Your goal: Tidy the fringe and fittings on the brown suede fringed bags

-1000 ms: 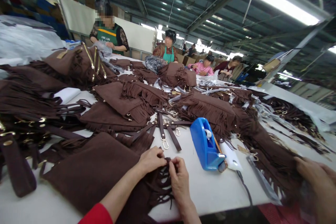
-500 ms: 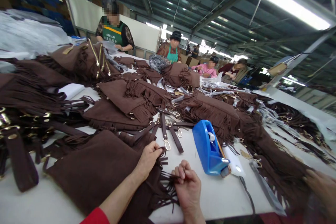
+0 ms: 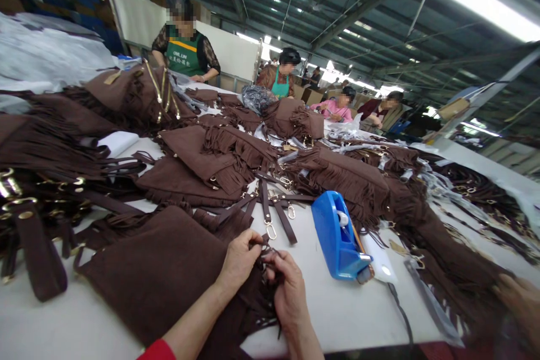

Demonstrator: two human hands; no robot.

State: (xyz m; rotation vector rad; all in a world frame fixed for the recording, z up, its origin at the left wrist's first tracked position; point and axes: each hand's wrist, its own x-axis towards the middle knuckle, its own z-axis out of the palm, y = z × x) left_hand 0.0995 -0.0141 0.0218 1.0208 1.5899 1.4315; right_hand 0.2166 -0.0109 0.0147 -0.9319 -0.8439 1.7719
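A dark brown fringed bag (image 3: 169,270) lies flat on the white table in front of me. My left hand (image 3: 242,259) pinches its upper right corner, where the fringe starts. Close beside it, my right hand (image 3: 289,287) is closed on strands of the fringe (image 3: 264,309), fingertips almost meeting those of the left. The fingers hide the exact spot they grip. Just beyond my hands lie brown straps with gold clasps (image 3: 271,230). To the right stands a blue tape dispenser (image 3: 333,236).
More brown fringed bags (image 3: 198,163) pile up across the table. A white device with a cord (image 3: 382,261) sits behind the dispenser. Another person's hand (image 3: 521,298) touches a bag at the right edge. Several people work across the table, one in a green apron (image 3: 183,50).
My right hand has moved up and left, from the lower fringe to beside my left hand at the bag's corner. My left hand keeps its pinch.
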